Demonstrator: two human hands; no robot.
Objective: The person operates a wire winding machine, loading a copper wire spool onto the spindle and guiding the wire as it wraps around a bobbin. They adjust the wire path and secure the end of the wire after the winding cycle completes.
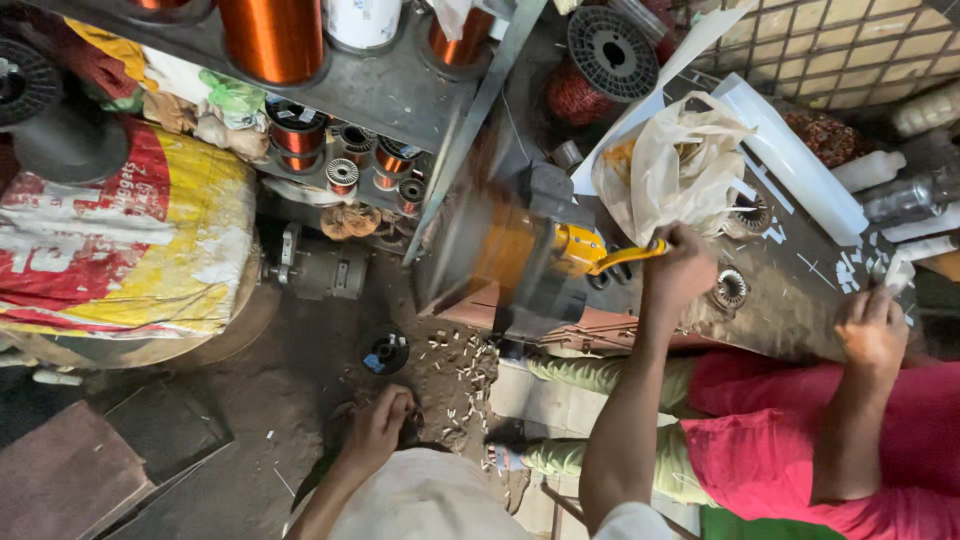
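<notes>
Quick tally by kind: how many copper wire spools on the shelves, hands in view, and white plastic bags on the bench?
Copper wire spools: 8 that I can make out
Hands: 3, left hand, right hand on the yellow crank handle, another person's hand
White plastic bag: 1
Total: 12

head view – looks steeply down – near – workbench [790, 290] and floor [300, 400]

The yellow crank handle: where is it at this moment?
In the head view, the yellow crank handle sits right of centre, gripped by the right hand, just below the white plastic bag and beside the blurred winding machine.
</notes>
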